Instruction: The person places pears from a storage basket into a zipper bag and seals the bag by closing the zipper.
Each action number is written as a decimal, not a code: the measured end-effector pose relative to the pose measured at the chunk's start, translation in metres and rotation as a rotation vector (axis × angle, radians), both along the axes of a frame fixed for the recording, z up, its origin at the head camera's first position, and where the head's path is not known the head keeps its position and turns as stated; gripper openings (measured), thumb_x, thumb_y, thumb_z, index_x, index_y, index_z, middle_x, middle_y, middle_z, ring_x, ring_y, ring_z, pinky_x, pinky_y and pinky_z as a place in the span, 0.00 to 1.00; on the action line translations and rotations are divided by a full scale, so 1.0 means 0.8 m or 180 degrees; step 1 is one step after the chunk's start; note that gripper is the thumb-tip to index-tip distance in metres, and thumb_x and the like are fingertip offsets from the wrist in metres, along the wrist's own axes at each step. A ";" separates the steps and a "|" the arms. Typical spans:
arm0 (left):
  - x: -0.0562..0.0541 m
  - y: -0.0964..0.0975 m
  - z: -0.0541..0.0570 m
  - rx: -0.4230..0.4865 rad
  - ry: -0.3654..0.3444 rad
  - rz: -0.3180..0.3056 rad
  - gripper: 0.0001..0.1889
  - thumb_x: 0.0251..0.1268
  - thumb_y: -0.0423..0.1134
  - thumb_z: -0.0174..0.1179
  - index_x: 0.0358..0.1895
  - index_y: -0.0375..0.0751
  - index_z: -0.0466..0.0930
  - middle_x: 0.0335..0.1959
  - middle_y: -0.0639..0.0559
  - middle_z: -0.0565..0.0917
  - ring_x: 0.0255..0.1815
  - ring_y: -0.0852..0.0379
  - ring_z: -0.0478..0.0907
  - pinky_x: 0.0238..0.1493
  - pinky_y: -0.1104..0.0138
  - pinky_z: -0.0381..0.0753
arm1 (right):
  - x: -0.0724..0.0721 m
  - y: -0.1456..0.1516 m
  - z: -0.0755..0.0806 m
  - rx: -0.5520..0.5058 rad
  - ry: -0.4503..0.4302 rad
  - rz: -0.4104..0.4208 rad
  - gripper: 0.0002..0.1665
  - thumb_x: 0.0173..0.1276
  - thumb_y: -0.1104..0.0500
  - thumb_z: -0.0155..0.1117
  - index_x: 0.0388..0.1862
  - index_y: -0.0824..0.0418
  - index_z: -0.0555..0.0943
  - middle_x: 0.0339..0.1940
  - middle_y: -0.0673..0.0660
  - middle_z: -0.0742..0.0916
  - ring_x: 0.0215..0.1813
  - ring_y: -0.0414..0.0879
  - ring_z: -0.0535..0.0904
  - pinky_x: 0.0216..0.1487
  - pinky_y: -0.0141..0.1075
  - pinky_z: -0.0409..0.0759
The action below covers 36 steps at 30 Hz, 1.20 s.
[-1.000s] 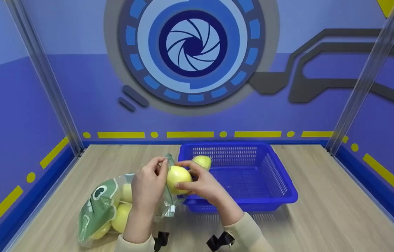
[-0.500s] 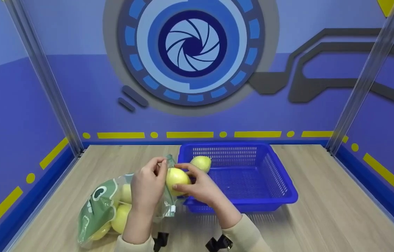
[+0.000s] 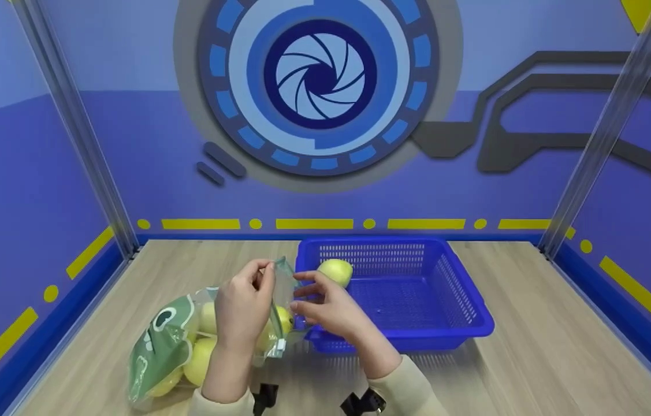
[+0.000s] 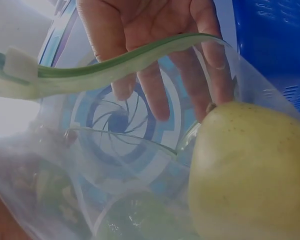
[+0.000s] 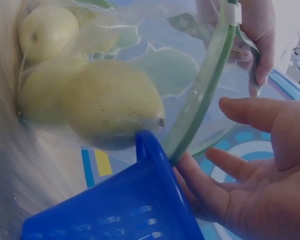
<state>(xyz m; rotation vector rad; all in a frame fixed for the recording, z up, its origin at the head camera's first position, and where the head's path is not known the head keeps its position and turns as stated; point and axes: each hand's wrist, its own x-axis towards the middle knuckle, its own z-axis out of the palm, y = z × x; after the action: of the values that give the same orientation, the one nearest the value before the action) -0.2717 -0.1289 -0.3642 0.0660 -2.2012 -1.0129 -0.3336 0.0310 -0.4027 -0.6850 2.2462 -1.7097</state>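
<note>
My left hand (image 3: 242, 303) pinches the upper edge of a clear zip bag (image 3: 157, 352) printed with a green cartoon face. Just inside the bag's mouth lies a pale yellow pear (image 3: 285, 319), its stem end toward the opening in the left wrist view. Several more pears (image 5: 49, 33) fill the bag behind it. Beside the mouth, my right hand (image 3: 334, 303) has spread, loosely bent fingers and holds nothing. In the right wrist view its fingertips are close to the green zip strip (image 5: 205, 95); whether they touch it is unclear.
A blue perforated basket (image 3: 406, 332) stands right of the bag, its left rim close to the bag's mouth. One pear (image 3: 335, 271) sits in its back left corner. Blue panels (image 3: 129, 173) enclose the wooden tabletop (image 3: 539, 323) at the back and sides.
The pear that my right hand held at the bag's mouth has gone inside and lower, and the right fingers have let go of it. My left hand keeps its pinch on the bag.
</note>
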 end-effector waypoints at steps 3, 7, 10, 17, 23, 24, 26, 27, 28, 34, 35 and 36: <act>0.000 0.000 0.000 0.0010 0.0008 0.0008 0.07 0.74 0.35 0.62 0.42 0.37 0.88 0.17 0.53 0.70 0.17 0.62 0.63 0.21 0.73 0.61 | -0.001 0.002 0.001 -0.0023 0.0001 -0.0019 0.34 0.71 0.56 0.68 0.74 0.58 0.71 0.63 0.68 0.83 0.54 0.53 0.86 0.48 0.46 0.87; 0.000 0.000 0.000 0.0010 0.0015 0.0012 0.07 0.74 0.35 0.61 0.42 0.37 0.88 0.17 0.53 0.70 0.17 0.62 0.63 0.21 0.73 0.60 | -0.002 0.005 0.003 -0.0020 0.0005 -0.0053 0.32 0.73 0.57 0.66 0.74 0.58 0.70 0.63 0.66 0.83 0.55 0.53 0.86 0.50 0.47 0.87; 0.000 0.001 0.000 0.0013 0.0010 0.0016 0.07 0.74 0.36 0.61 0.42 0.38 0.88 0.17 0.53 0.71 0.17 0.63 0.63 0.21 0.73 0.60 | -0.003 0.007 0.004 -0.0005 -0.0015 -0.0068 0.32 0.74 0.56 0.65 0.74 0.58 0.70 0.63 0.65 0.84 0.56 0.53 0.85 0.51 0.47 0.87; 0.001 0.000 -0.001 0.0033 -0.0022 -0.0006 0.07 0.74 0.36 0.61 0.42 0.38 0.88 0.17 0.53 0.71 0.17 0.64 0.63 0.20 0.73 0.61 | -0.004 0.009 0.005 0.0020 -0.0032 -0.0058 0.31 0.75 0.55 0.65 0.73 0.57 0.71 0.63 0.67 0.83 0.57 0.54 0.85 0.52 0.48 0.87; 0.000 0.000 0.000 0.0045 -0.0074 0.0019 0.07 0.74 0.37 0.61 0.41 0.40 0.88 0.17 0.54 0.71 0.17 0.63 0.63 0.21 0.72 0.60 | -0.004 0.013 0.008 0.0021 0.0020 -0.0056 0.29 0.74 0.54 0.65 0.71 0.57 0.73 0.61 0.64 0.84 0.58 0.54 0.85 0.53 0.49 0.87; 0.000 0.000 0.000 0.0046 -0.0087 0.0023 0.07 0.74 0.37 0.61 0.41 0.40 0.88 0.17 0.55 0.71 0.17 0.63 0.63 0.21 0.72 0.60 | -0.004 0.014 0.009 0.0023 0.0020 -0.0061 0.29 0.74 0.54 0.65 0.71 0.57 0.73 0.61 0.63 0.84 0.58 0.54 0.84 0.54 0.49 0.87; 0.000 0.000 0.000 0.0052 -0.0104 0.0020 0.07 0.74 0.37 0.61 0.41 0.40 0.88 0.17 0.54 0.71 0.17 0.63 0.63 0.21 0.72 0.60 | -0.004 0.015 0.009 0.0029 0.0020 -0.0073 0.28 0.74 0.54 0.65 0.70 0.57 0.74 0.61 0.63 0.84 0.57 0.53 0.84 0.54 0.50 0.86; 0.000 0.000 0.000 0.0057 -0.0109 0.0017 0.07 0.74 0.37 0.61 0.41 0.40 0.88 0.17 0.54 0.71 0.17 0.63 0.63 0.21 0.72 0.60 | -0.005 0.016 0.009 0.0031 0.0020 -0.0077 0.27 0.74 0.54 0.65 0.70 0.57 0.74 0.61 0.63 0.84 0.57 0.53 0.84 0.54 0.51 0.86; 0.000 0.001 0.000 0.0065 -0.0117 0.0012 0.07 0.74 0.37 0.61 0.42 0.40 0.88 0.17 0.54 0.71 0.17 0.63 0.63 0.21 0.72 0.60 | -0.005 0.017 0.009 0.0037 0.0023 -0.0080 0.27 0.75 0.54 0.65 0.70 0.57 0.75 0.61 0.63 0.84 0.57 0.53 0.84 0.55 0.51 0.86; 0.001 0.002 0.002 0.0096 -0.0131 -0.0012 0.08 0.74 0.37 0.61 0.42 0.39 0.88 0.17 0.54 0.71 0.18 0.63 0.64 0.21 0.72 0.60 | -0.008 0.024 0.011 0.0058 0.0045 -0.0053 0.24 0.75 0.54 0.64 0.67 0.59 0.77 0.61 0.64 0.84 0.59 0.54 0.83 0.55 0.52 0.86; 0.001 0.002 0.002 0.0094 -0.0131 -0.0014 0.08 0.74 0.37 0.61 0.42 0.39 0.88 0.17 0.54 0.71 0.18 0.63 0.64 0.21 0.72 0.60 | -0.009 0.025 0.011 0.0066 0.0052 -0.0054 0.24 0.75 0.54 0.64 0.66 0.59 0.77 0.61 0.64 0.84 0.59 0.55 0.83 0.55 0.52 0.86; 0.001 0.002 0.002 0.0094 -0.0133 -0.0017 0.08 0.74 0.37 0.61 0.43 0.39 0.88 0.17 0.54 0.71 0.18 0.63 0.63 0.21 0.72 0.60 | -0.009 0.026 0.011 0.0077 0.0057 -0.0058 0.23 0.75 0.54 0.64 0.66 0.59 0.77 0.62 0.64 0.84 0.59 0.55 0.83 0.55 0.52 0.86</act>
<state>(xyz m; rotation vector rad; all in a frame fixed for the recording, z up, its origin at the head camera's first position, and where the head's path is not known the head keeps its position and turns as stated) -0.2706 -0.1271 -0.3622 0.0957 -2.2253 -1.0559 -0.3411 0.0515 -0.3938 -0.6791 2.2881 -1.6885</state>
